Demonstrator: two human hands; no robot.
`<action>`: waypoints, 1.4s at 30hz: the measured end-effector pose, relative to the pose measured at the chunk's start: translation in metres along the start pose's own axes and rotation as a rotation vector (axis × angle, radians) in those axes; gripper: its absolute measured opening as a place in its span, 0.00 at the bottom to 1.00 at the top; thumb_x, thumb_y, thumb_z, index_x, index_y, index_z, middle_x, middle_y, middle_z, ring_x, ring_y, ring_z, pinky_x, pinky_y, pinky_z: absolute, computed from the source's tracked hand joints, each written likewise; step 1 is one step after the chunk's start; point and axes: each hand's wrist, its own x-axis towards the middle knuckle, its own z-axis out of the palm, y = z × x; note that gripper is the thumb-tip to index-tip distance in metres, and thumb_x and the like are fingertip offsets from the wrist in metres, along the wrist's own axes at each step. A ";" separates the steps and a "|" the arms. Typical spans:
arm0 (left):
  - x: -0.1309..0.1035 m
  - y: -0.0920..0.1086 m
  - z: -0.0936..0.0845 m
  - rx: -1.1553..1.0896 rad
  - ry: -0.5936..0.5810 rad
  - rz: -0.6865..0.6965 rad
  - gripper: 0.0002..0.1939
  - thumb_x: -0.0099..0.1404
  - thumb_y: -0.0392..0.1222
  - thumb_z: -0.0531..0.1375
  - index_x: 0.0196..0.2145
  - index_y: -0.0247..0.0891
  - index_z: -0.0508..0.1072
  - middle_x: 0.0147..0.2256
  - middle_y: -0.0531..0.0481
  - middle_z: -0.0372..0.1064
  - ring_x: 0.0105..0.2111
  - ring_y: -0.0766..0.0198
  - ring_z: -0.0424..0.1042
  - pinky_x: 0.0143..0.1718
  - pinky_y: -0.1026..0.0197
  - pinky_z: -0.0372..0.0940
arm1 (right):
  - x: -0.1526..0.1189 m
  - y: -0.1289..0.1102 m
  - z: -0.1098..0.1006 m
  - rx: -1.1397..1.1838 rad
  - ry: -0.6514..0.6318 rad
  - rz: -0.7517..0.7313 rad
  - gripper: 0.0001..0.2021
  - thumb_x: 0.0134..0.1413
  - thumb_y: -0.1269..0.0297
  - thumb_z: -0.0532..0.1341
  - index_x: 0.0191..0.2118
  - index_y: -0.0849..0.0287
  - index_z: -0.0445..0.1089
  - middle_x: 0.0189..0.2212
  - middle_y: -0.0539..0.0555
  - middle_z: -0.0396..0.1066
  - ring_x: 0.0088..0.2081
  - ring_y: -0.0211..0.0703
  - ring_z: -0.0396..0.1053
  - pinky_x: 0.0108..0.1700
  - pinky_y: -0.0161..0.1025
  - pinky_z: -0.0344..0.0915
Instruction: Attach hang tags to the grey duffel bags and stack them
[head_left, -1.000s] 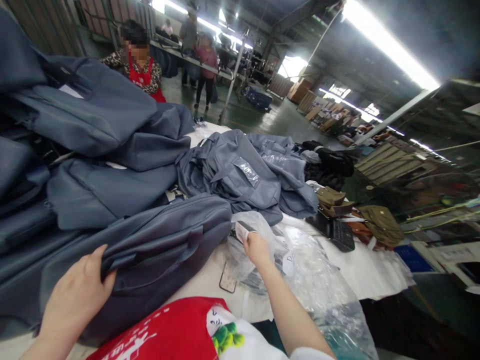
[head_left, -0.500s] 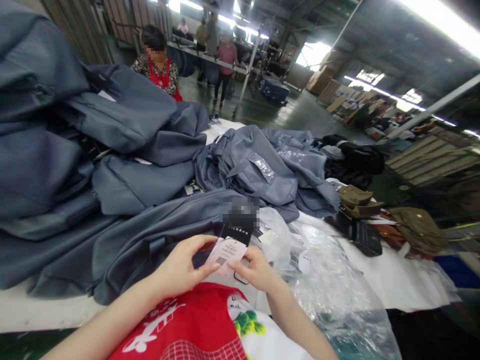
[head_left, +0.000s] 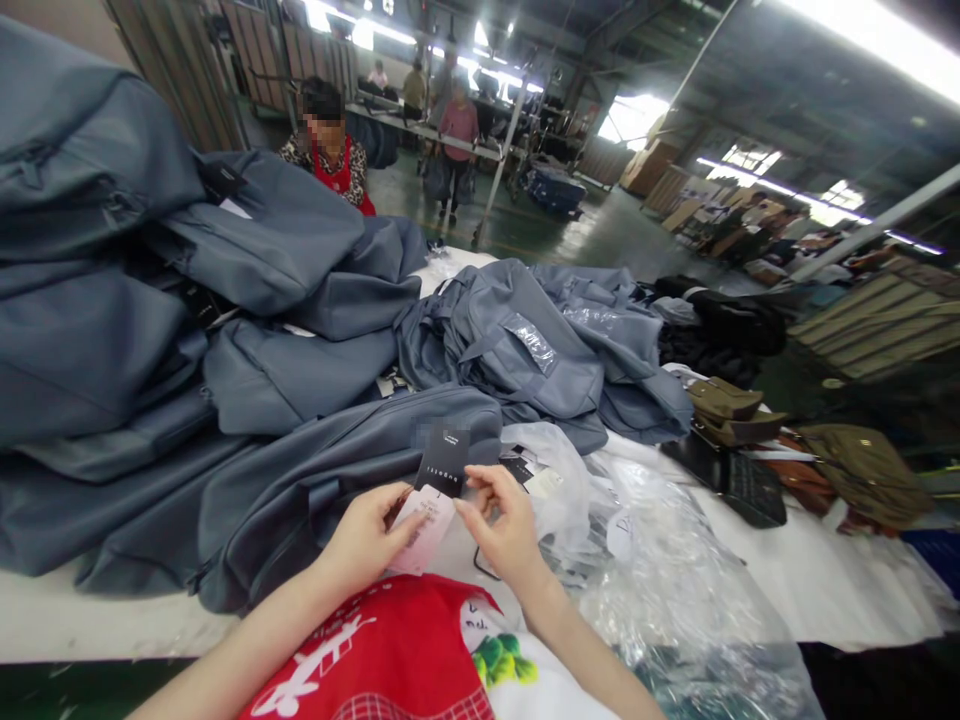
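Observation:
My left hand (head_left: 375, 530) pinches a pale pink hang tag (head_left: 424, 525) with small print, thumb across its front. A black hang tag (head_left: 444, 460) with white lettering overlaps its upper end. My right hand (head_left: 504, 522) is at the right edge of the tags, its thumb and forefinger curled but apart, their tips close to the black tag. Whether a thin string runs between those fingers cannot be made out. Just beyond the tags lies a blue-grey bag (head_left: 337, 460) with a long zip. A clear plastic bag (head_left: 551, 470) with small tags in it lies right of the black tag.
Blue-grey bags (head_left: 262, 230) are heaped along the left, more (head_left: 517, 340) lying ahead. Crumpled clear plastic (head_left: 660, 570) covers the table (head_left: 795, 580) at right, near olive (head_left: 862, 465) and black bags (head_left: 750, 480). Across the heap is a person in a red apron (head_left: 334, 170).
The tags have shifted slightly left, and the black one shows more plainly. My right thumb has come off the pink tag and the right fingers have spread. The left hand keeps its pinch.

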 end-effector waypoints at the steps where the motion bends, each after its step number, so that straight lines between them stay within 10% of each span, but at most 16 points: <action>1: -0.001 0.000 0.002 0.035 0.005 0.019 0.10 0.61 0.46 0.57 0.30 0.37 0.71 0.26 0.52 0.70 0.26 0.63 0.67 0.29 0.63 0.60 | 0.000 -0.002 0.004 -0.006 -0.038 -0.010 0.17 0.50 0.64 0.64 0.47 0.55 0.68 0.37 0.53 0.66 0.25 0.33 0.61 0.28 0.34 0.63; 8: -0.008 0.001 0.011 0.030 0.011 0.125 0.17 0.69 0.47 0.47 0.30 0.38 0.69 0.28 0.50 0.70 0.29 0.63 0.69 0.33 0.63 0.61 | -0.001 -0.004 0.028 0.045 -0.013 0.057 0.06 0.57 0.67 0.57 0.34 0.56 0.72 0.35 0.53 0.72 0.38 0.40 0.69 0.41 0.36 0.65; 20: -0.004 0.009 0.009 0.294 0.046 0.358 0.14 0.70 0.40 0.47 0.41 0.40 0.71 0.35 0.48 0.72 0.35 0.63 0.71 0.39 0.62 0.65 | 0.016 -0.007 0.032 0.578 0.015 0.313 0.12 0.58 0.55 0.57 0.30 0.59 0.66 0.16 0.44 0.60 0.19 0.32 0.57 0.25 0.31 0.56; 27: 0.002 0.020 0.006 0.666 0.450 0.585 0.09 0.64 0.35 0.54 0.37 0.40 0.75 0.56 0.41 0.62 0.56 0.51 0.60 0.58 0.47 0.53 | 0.025 -0.007 0.037 0.618 0.007 0.263 0.11 0.51 0.58 0.63 0.31 0.58 0.61 0.23 0.45 0.61 0.23 0.31 0.58 0.27 0.31 0.56; 32: 0.009 0.023 0.001 0.691 0.304 0.589 0.10 0.66 0.33 0.52 0.37 0.40 0.73 0.46 0.49 0.72 0.56 0.57 0.63 0.63 0.46 0.42 | 0.027 -0.002 0.035 0.667 -0.092 0.232 0.14 0.46 0.63 0.67 0.33 0.57 0.59 0.25 0.44 0.58 0.26 0.32 0.57 0.29 0.31 0.56; 42: 0.021 0.011 -0.024 0.735 0.253 0.610 0.09 0.67 0.36 0.52 0.36 0.35 0.72 0.41 0.45 0.72 0.40 0.59 0.70 0.48 0.53 0.63 | 0.028 0.003 0.026 0.491 -0.173 0.163 0.14 0.45 0.63 0.65 0.35 0.57 0.59 0.25 0.44 0.55 0.25 0.33 0.56 0.29 0.32 0.56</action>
